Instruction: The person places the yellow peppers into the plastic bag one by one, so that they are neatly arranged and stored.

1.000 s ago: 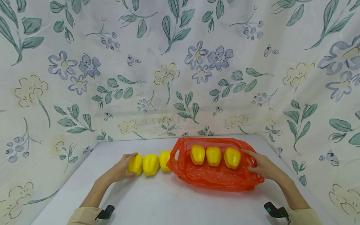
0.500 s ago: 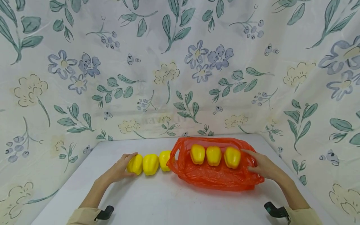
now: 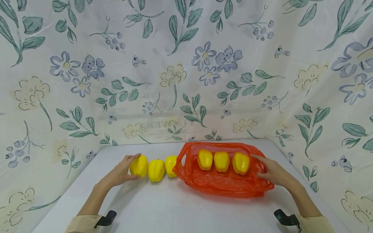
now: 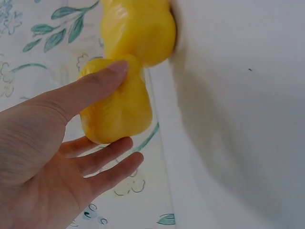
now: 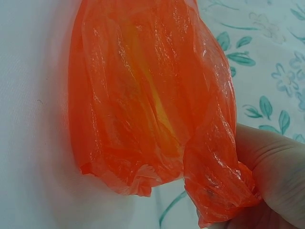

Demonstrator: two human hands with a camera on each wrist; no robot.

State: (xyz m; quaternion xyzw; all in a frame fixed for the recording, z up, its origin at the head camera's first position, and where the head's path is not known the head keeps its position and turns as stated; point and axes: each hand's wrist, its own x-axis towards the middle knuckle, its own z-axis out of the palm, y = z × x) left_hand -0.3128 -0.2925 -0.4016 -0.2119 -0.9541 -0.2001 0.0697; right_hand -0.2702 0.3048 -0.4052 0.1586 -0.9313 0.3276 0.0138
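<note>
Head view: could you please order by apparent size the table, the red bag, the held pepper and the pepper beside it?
1. Table
2. Red bag
3. Held pepper and pepper beside it: too alike to rank

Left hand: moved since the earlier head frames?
Yes, left hand and gripped pepper shifted slightly up and left in the head view, judged against the neighbouring pepper.

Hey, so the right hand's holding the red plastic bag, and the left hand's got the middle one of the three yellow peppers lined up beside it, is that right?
Not quite: the left hand grips the leftmost pepper, not the middle pepper, as the head view shows. The right hand does hold the red plastic bag.
</note>
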